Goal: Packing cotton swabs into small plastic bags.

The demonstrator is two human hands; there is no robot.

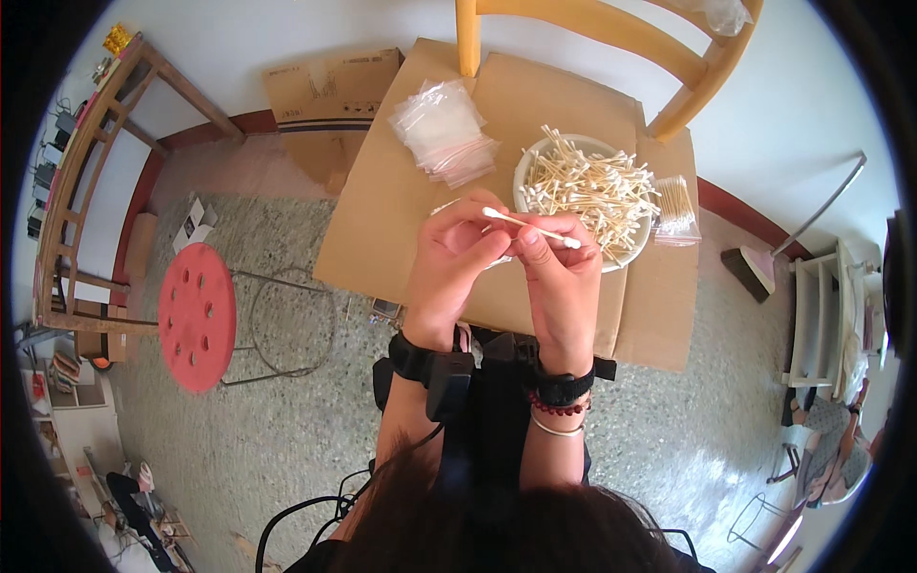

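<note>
Over the near part of the cardboard-topped surface, a cotton swab [523, 225] with white tips lies slanted across my two hands. My right hand [564, 277] pinches it between thumb and fingers near its right end. Closed around the other end is my left hand [447, 263], its fingertips by the left tip; whether more lies inside its fingers is hidden. Just beyond my right hand stands a white round bowl [521, 181] heaped with loose cotton swabs [592, 186]. A clear bag of swabs [676, 205] lies against the bowl's right side.
Clear plastic zip bags [444, 134] lie stacked at the far left of the cardboard sheet [382, 229]. A wooden chair back [602, 33] rises behind it. To the left stands a red round stool [197, 317]; at the right, a broom [755, 272] leans by a white rack [812, 315].
</note>
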